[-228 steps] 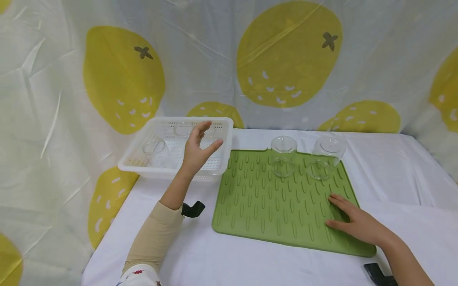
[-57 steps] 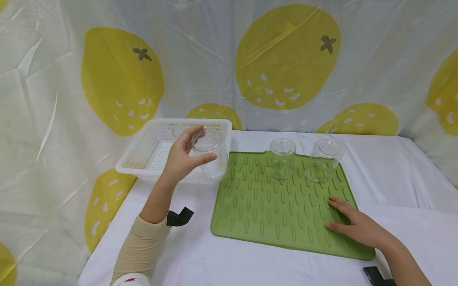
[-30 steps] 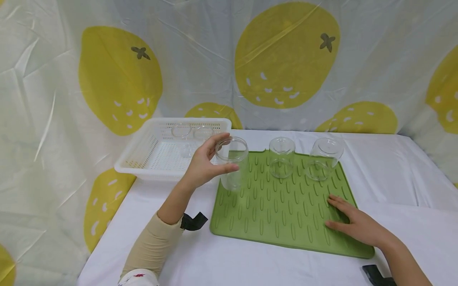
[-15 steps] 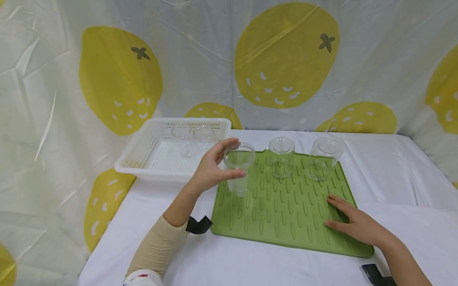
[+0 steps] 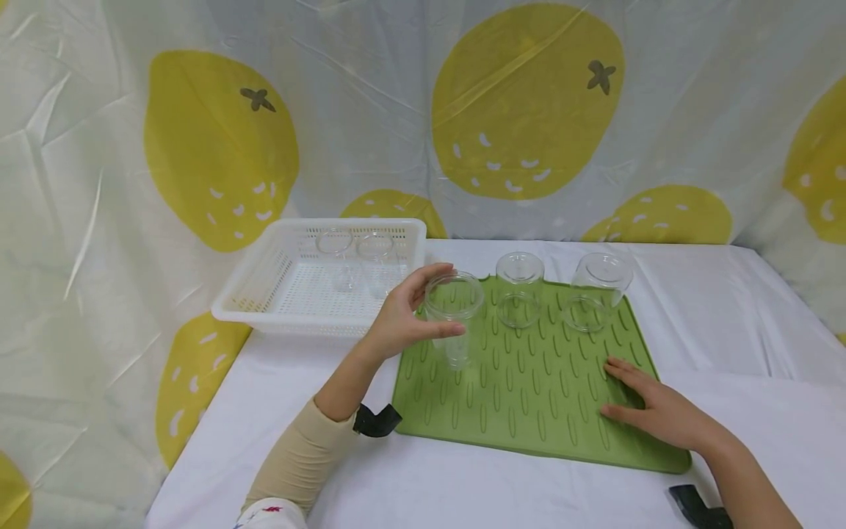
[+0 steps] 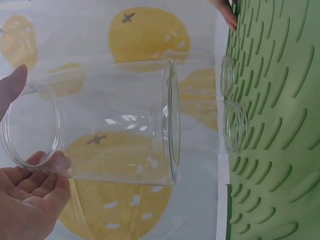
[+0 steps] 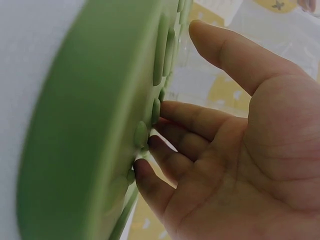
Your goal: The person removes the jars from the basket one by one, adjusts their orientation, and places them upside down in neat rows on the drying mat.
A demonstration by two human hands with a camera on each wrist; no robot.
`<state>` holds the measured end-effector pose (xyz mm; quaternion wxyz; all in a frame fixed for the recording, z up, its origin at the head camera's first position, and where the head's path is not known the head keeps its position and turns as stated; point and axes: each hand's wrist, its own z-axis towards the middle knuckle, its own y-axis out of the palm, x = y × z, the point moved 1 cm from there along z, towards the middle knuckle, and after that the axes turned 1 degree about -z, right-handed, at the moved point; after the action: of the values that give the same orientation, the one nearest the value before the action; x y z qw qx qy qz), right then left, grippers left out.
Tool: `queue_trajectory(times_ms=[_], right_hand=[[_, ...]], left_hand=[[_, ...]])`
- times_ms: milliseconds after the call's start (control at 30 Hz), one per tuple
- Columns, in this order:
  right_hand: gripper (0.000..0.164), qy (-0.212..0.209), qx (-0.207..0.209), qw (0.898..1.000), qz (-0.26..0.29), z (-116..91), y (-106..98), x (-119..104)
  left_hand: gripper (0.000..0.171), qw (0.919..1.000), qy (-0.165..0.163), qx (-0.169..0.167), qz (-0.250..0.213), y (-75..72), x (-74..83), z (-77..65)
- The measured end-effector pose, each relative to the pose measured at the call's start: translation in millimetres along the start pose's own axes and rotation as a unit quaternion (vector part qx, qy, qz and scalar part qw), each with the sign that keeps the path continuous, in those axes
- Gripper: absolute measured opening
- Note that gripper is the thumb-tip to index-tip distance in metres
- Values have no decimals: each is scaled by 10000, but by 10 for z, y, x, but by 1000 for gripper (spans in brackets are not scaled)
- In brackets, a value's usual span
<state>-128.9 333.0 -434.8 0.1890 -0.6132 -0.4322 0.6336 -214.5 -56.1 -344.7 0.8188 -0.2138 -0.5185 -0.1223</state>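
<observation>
My left hand (image 5: 403,316) grips a clear drinking glass (image 5: 456,316) near its upper end, thumb on the near side and fingers on the far side. In the left wrist view, a gap shows between the glass (image 6: 120,122) and the green ribbed mat (image 6: 280,115), so it hangs above the mat's left part. Two more clear glasses stand upside down along the mat's back edge, one in the middle (image 5: 520,290) and one to the right (image 5: 598,292). My right hand (image 5: 661,411) rests on the mat's right side, fingertips (image 7: 160,112) touching the ribs and nothing held.
A white perforated plastic basket (image 5: 291,319) stands at the back left with two clear glasses (image 5: 335,242) at its back. A white cloth covers the table (image 5: 476,485). Behind it hangs a lemon-print curtain (image 5: 370,110).
My left hand has taken a glass out of the basket and carried it rightward over the mat, slightly nearer in the last half second. My right hand has stayed in place.
</observation>
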Motion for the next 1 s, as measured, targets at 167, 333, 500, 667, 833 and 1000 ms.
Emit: queue_trajectory(times_ms=[167,333,500,667,833,1000], right_hand=[[81,73,-79,9999,-110,21,-21,-42],[82,72,-35,9998,-204,69,-40,-147],[80,-138,-41,9997,-201,131,-100,-413],[78,-406,-47,9991,-74,207,-184,-771],[75,-694,152,9975,-57,308,-201,-1087],[71,-952,475,9943,113,408,-187,-1338]], left_hand=[[85,9999,95,-46,51,-5,-1,2],[87,9999,102,5,50,-28,6,-4],[83,10000,74,-26,32,-29,10,-7],[80,9999,132,-1,57,-28,19,-7],[81,9999,117,-12,79,-31,18,-7],[83,9999,93,-60,108,-22,17,-8]])
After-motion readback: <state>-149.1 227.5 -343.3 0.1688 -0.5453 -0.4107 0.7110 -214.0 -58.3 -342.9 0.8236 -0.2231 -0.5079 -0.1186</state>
